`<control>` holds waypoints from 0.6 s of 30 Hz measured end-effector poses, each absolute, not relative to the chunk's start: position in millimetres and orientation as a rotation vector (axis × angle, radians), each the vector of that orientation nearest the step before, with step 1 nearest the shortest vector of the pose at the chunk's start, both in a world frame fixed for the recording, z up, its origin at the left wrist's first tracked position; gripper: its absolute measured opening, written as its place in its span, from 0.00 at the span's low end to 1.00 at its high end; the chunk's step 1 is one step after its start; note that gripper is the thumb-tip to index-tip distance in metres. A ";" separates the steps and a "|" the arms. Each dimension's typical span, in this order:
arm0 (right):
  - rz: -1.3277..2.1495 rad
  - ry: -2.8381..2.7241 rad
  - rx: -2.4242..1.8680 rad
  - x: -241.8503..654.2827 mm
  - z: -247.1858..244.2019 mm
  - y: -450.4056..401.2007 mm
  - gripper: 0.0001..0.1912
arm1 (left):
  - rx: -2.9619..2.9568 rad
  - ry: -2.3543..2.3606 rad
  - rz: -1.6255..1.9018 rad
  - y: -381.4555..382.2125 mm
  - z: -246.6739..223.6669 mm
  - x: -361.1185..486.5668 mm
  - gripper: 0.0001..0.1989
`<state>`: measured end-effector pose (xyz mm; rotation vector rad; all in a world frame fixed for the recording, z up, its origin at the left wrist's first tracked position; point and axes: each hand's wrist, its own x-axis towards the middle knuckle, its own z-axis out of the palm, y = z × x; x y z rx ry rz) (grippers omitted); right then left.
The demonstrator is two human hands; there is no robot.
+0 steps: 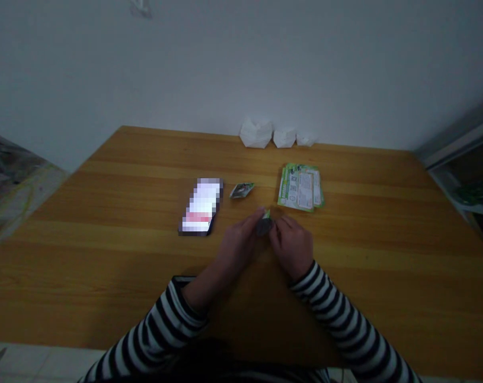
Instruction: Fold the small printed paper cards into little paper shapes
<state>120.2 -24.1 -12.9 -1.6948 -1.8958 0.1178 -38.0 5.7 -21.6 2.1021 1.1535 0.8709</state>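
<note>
As this two-handed fingerwork seemed to need steady pressure next, the left hand point(236, 240) and right hand point(296, 243) pinched a small dark item point(264, 227).

Phone point(201, 206)'s on the tabletop point(125, 223), left of the small packet point(242, 190), card pile point(299, 187)'s over right, paper pieces point(256, 133) behind.

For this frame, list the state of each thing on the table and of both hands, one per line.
Left hand: pinching the small item
Right hand: fingers closed at the small item's other side
Small item: held between both hands
Phone: lying flat, screen lit
Small packet: lying loose
Printed cards: overlapping, slightly spread
White papers: crumpled or folded, unclear
</note>
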 end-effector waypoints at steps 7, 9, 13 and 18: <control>0.340 -1.667 -1.433 117.8 -25.0 -23.9 0.20 | 2.087 1.155 0.989 6.5 -20.8 -34.4 0.22; 0.367 -1.667 -1.333 113.0 -27.2 -27.5 0.20 | 2.060 1.213 0.967 5.4 -19.3 -34.7 0.25; 0.324 -1.589 -1.281 106.6 -24.5 -33.2 0.18 | 2.022 1.172 1.029 3.2 -16.1 -37.0 0.27; 0.442 -1.361 -1.202 104.5 -22.4 -33.6 0.15 | 1.826 1.008 1.168 0.5 -13.0 -31.6 0.23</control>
